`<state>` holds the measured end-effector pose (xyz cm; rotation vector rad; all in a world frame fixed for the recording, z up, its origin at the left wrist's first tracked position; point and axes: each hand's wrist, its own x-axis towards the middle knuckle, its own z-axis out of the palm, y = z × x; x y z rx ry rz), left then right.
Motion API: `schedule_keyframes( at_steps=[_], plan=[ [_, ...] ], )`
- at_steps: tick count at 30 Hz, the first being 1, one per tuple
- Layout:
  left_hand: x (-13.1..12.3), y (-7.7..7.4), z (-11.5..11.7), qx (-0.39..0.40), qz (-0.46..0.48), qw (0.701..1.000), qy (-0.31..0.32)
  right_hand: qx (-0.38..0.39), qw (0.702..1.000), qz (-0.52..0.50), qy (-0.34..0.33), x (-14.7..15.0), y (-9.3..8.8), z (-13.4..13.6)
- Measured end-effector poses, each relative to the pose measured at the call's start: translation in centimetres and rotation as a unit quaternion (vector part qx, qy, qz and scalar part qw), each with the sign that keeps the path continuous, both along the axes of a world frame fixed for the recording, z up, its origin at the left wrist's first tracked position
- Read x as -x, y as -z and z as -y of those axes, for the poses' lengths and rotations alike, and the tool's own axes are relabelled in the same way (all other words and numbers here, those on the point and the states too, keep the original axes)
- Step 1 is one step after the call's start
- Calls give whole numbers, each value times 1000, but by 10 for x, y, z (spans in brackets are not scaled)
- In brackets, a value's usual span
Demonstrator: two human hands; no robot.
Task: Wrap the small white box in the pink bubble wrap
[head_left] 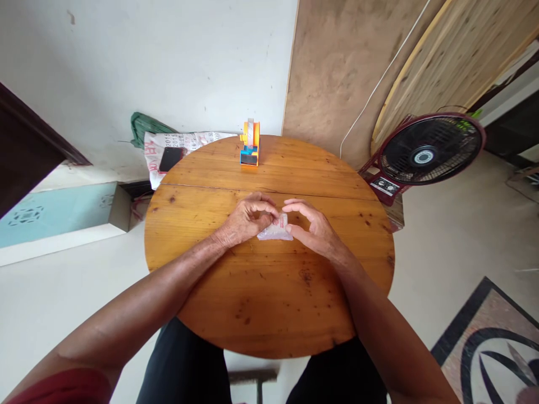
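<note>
A small clear plastic packet (275, 232) with some red marking lies at the middle of the round wooden table. My left hand (250, 216) is curled over its left side, thumb and fingertips closed on its upper left edge. At its right side is my right hand (314, 227), fingers apart and slightly bent. The right thumb tip is at the packet's right edge; whether it touches I cannot tell. What the packet contains is too small to make out.
An orange and blue tape dispenser (250, 148) stands at the table's (261, 303) far edge. A dark phone (170, 159) lies on a printed white sack (154, 178) at the back left. A dark red fan (423, 157) stands at the right, beyond the table's edge.
</note>
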<state>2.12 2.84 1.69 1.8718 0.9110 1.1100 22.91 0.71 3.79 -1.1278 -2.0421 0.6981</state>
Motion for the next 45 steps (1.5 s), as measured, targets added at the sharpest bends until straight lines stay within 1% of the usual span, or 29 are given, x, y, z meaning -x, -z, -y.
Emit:
schedule_keyframes(
  at_steps=[6,10,14,17,19,21,25,29,33,35,37,41,45],
  plan=[
    [0,-5,1,14,-3,1000,11,3,999,43,-11,3,-1,2],
    [0,-3,0,32,13,999,17,6,1000,29,-4,3,-1,2],
    [0,-1,-1,41,28,998,25,44,999,20,-13,-1,-5,3],
    [0,-1,-1,46,32,998,32,78,995,54,-37,-4,-6,4],
    [0,-1,-2,53,31,997,38,85,993,75,-39,-4,-4,3],
    [1,-1,-2,64,27,997,40,73,994,77,-32,-3,-1,2],
    [1,0,-2,101,26,994,23,42,998,47,-17,-1,5,-1],
    [0,-2,0,127,30,991,24,38,998,53,-11,-4,6,-2],
    [0,-3,0,132,30,990,30,35,997,64,-12,-5,5,-2],
    [0,-3,-1,143,48,988,37,21,997,72,-16,-4,3,-1],
    [1,-1,-2,171,85,981,33,-3,997,76,-26,-2,1,1],
    [2,-1,-5,218,154,964,-8,-52,994,84,-48,-1,1,2],
    [2,-2,-5,235,171,957,-14,-95,988,117,-46,-1,6,2]
  ],
)
